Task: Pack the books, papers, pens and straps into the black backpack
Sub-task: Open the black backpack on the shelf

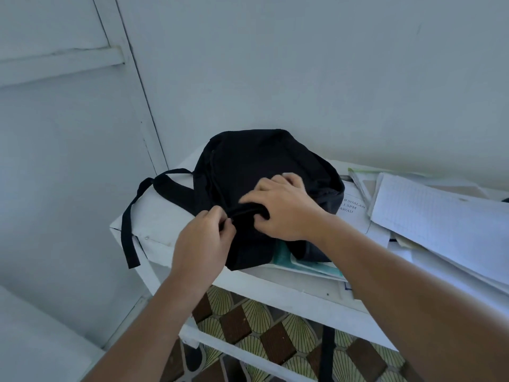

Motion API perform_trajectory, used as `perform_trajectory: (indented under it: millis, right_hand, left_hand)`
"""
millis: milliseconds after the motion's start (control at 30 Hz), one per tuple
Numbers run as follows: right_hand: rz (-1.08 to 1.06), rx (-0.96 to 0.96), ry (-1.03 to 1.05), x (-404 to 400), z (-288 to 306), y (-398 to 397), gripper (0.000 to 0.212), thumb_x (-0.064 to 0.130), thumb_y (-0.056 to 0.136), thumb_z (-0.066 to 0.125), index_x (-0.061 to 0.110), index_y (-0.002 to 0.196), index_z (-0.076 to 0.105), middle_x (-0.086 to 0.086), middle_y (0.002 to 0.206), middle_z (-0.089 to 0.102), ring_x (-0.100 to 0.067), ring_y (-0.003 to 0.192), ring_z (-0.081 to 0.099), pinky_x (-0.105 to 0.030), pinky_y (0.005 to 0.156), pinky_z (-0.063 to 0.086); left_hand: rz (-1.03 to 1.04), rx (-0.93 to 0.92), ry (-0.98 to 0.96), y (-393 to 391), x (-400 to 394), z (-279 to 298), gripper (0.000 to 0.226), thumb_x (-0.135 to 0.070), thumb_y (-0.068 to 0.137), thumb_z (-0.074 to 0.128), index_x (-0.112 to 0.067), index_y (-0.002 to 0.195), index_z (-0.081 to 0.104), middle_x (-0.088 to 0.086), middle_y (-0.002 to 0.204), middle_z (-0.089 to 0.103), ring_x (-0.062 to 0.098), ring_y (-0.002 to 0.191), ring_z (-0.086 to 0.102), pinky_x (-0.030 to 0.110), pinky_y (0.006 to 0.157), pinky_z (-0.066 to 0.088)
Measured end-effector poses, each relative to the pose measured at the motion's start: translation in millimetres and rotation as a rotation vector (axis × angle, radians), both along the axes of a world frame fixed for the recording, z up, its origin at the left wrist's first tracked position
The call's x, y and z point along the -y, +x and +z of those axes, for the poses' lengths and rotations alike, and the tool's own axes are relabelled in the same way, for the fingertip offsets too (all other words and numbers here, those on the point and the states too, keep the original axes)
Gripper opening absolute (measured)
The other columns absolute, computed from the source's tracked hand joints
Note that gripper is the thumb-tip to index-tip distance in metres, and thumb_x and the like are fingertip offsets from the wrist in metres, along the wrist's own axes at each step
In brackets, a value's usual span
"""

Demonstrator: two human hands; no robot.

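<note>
I have both hands clamped on the black backpack [256,172] at desk [154,232] centre: left hand [205,241] pinching near the zipper, right hand [283,210] gripping fabric. Papers [440,216] wait at three o'clock. I'd hold the fabric taut and pull steadily.

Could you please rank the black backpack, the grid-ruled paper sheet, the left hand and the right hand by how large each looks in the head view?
1. black backpack
2. grid-ruled paper sheet, cut off by the frame edge
3. right hand and left hand look alike; unranked. Both grip the backpack's near edge.
</note>
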State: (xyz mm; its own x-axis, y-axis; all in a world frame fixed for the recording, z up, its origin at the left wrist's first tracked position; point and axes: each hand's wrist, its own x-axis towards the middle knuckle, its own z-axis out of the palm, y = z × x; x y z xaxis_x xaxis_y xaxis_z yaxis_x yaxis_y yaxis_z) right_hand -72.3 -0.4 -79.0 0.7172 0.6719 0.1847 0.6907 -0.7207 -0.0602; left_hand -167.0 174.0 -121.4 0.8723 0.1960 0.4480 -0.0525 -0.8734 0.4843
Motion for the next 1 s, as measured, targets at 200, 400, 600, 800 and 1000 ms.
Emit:
perform_trajectory:
  millis: [200, 400, 600, 800, 1000]
  right_hand:
    - [0.033, -0.218, 0.025, -27, -1, -9, 0.031, 0.030, 0.089, 0.059, 0.041, 0.118, 0.066, 0.012, 0.103, 0.057, -0.018, 0.097, 0.060, -0.040, 0.081, 0.053]
    - [0.046, -0.237, -0.005, -49, 1, -4, 0.036, 0.034, 0.088, 0.061, 0.039, 0.124, 0.061, 0.011, 0.109, 0.053, -0.015, 0.103, 0.053, -0.038, 0.086, 0.050]
    - [0.092, -0.399, 0.019, -53, -7, -4, 0.022, 0.019, 0.083, 0.068, 0.030, 0.100, 0.061, 0.012, 0.097, 0.056, -0.014, 0.090, 0.057, -0.038, 0.081, 0.052]
    - [0.040, -0.493, 0.010, -58, -6, 1, 0.021, 0.031, 0.081, 0.073, 0.034, 0.098, 0.061, 0.012, 0.090, 0.061, -0.009, 0.082, 0.059, -0.034, 0.079, 0.054]
    - [-0.040, -0.564, -0.063, -66, -16, 7, 0.034, 0.040, 0.087, 0.071, 0.040, 0.120, 0.061, 0.016, 0.100, 0.057, -0.005, 0.091, 0.057, -0.030, 0.087, 0.049]
  left_hand:
    - [-0.040, -0.027, -0.030, -4, -31, -11, 0.018, -0.030, 0.101, 0.056, -0.022, 0.084, 0.056, -0.007, 0.075, 0.057, 0.009, 0.063, 0.053, 0.028, 0.052, 0.038]
    - [-0.104, -0.074, -0.086, 7, -51, -12, 0.016, -0.030, 0.102, 0.057, -0.021, 0.089, 0.060, -0.008, 0.076, 0.061, 0.006, 0.057, 0.052, 0.022, 0.054, 0.037]
    - [-0.084, -0.093, -0.077, 9, -66, -32, 0.015, -0.034, 0.102, 0.058, -0.025, 0.091, 0.062, -0.013, 0.082, 0.064, 0.006, 0.062, 0.055, 0.025, 0.056, 0.040]
    - [0.020, -0.121, -0.076, 39, -86, -49, 0.020, -0.034, 0.105, 0.052, -0.022, 0.089, 0.057, -0.007, 0.075, 0.060, 0.014, 0.069, 0.057, 0.034, 0.061, 0.046]
    - [-0.024, -0.083, 0.054, 71, -104, -44, 0.019, -0.034, 0.102, 0.057, -0.021, 0.090, 0.059, -0.003, 0.078, 0.059, 0.017, 0.069, 0.057, 0.033, 0.058, 0.044]
